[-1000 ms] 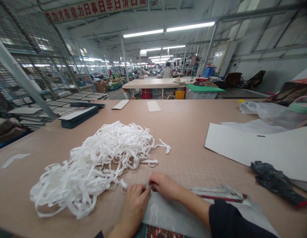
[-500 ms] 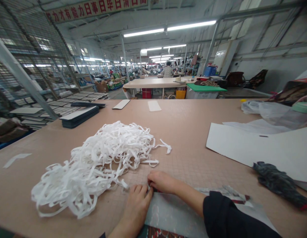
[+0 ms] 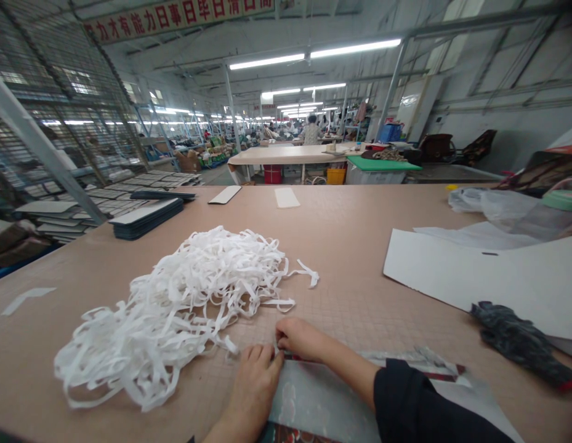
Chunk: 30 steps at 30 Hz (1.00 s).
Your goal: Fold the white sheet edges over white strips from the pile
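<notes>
A: Where are the hands, and what do they have?

B: Both are at the near edge of the worktop [image 3: 359, 246]. The left hand [image 3: 254, 375] lies almost flat, fingers together, pressing on the corner of the grey sheet [image 3: 313, 400]. The right hand [image 3: 298, 339] is curled, its fingertips pinched at the same corner. It seems to grip a thin white strip there, but the strip itself is too small to see well.

A: How to do this step well?

B: I think the left hand should keep the sheet down so it does not slide, and the right should pull slowly along the edge, low to the worktop, not upward.

A: And behind?

B: Just beside the left hand is the pile of white strips [image 3: 175, 307], some touching its fingers. To the right, well apart, lie a dark cloth [image 3: 511, 341] and a white board [image 3: 489, 271].
</notes>
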### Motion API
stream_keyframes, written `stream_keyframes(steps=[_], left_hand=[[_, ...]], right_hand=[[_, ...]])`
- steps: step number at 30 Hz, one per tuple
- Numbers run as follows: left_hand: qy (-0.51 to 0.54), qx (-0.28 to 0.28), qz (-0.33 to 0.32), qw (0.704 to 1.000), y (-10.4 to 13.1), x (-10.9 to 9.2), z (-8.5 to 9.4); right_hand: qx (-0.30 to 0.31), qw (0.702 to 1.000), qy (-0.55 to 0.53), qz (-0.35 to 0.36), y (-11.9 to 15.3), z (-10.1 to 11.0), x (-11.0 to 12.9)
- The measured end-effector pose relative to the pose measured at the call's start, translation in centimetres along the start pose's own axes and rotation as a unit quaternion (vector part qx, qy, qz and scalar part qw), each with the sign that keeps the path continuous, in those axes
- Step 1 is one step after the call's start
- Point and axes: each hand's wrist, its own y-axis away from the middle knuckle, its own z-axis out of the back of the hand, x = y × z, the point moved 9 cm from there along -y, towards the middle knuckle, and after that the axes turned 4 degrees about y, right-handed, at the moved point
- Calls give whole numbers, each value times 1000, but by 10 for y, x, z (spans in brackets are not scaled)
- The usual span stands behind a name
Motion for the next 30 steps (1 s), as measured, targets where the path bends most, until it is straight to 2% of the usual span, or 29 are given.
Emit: stream_keyframes(steps=[3, 5, 9, 12, 14, 19, 23, 26, 30], left_hand=[[3, -19, -19, 1000, 1, -1, 1], [10, -52, -44, 998, 1, -3, 2], [37, -115, -73, 990, -1, -4, 6], [57, -91, -67, 992, -7, -4, 6], [70, -58, -65, 994, -10, -5, 7], [73, 13, -50, 996, -22, -5, 12], [40, 46, -51, 997, -37, -21, 13], [46, 32, -78, 995, -47, -42, 13], [66, -20, -134, 989, -45, -63, 25]], right_hand=[[-23, 1000, 14, 4, -1, -1, 0], [-49, 998, 23, 9, 5, 1, 2], [-95, 994, 51, 35, 36, 4, 9], [-116, 977, 150, 93, 74, 4, 13], [-124, 963, 220, 99, 104, 5, 1], [-93, 961, 259, -24, 169, 28, -66], [-45, 972, 164, -164, 193, 49, -113], [-38, 976, 92, -193, 193, 58, -119], [-54, 986, 46, -148, 204, 70, -95]])
